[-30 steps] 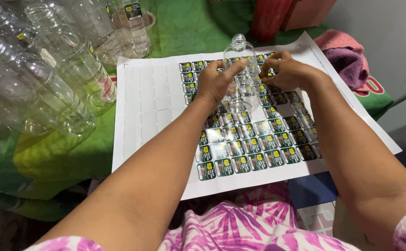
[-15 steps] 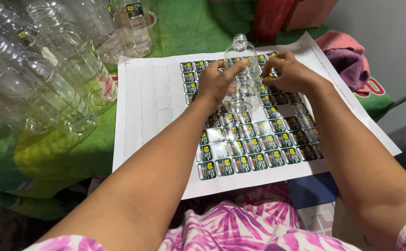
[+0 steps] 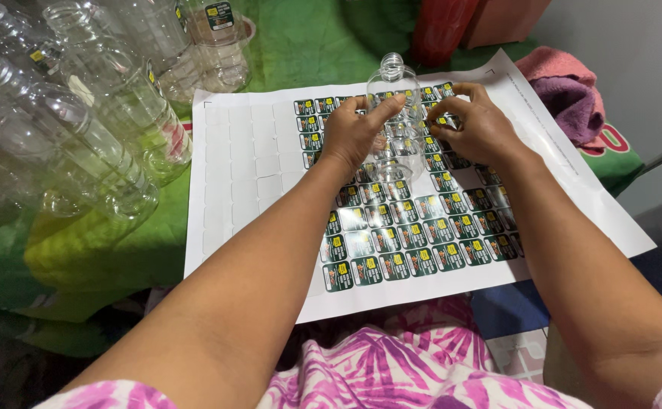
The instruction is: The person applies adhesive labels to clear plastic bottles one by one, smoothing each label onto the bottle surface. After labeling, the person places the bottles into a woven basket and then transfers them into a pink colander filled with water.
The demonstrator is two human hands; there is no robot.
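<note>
At upper centre of the head view, the left hand (image 3: 353,132) is wrapped around a small clear plastic bottle (image 3: 396,121), uncapped and empty, standing upright on a white sheet of small green labels (image 3: 391,227). Just right, the right hand (image 3: 478,129) pinches a label against the bottle. Empty clear plastic bottles (image 3: 81,129) crowd the upper left on green cloth (image 3: 300,45).

My left hand (image 3: 355,130) hiding part of the bottle (image 3: 395,125), my right hand (image 3: 478,129) covering some stickers (image 3: 399,242), sticker print too small for me to read, clear bottles (image 3: 66,129) cut off at left edge
</note>
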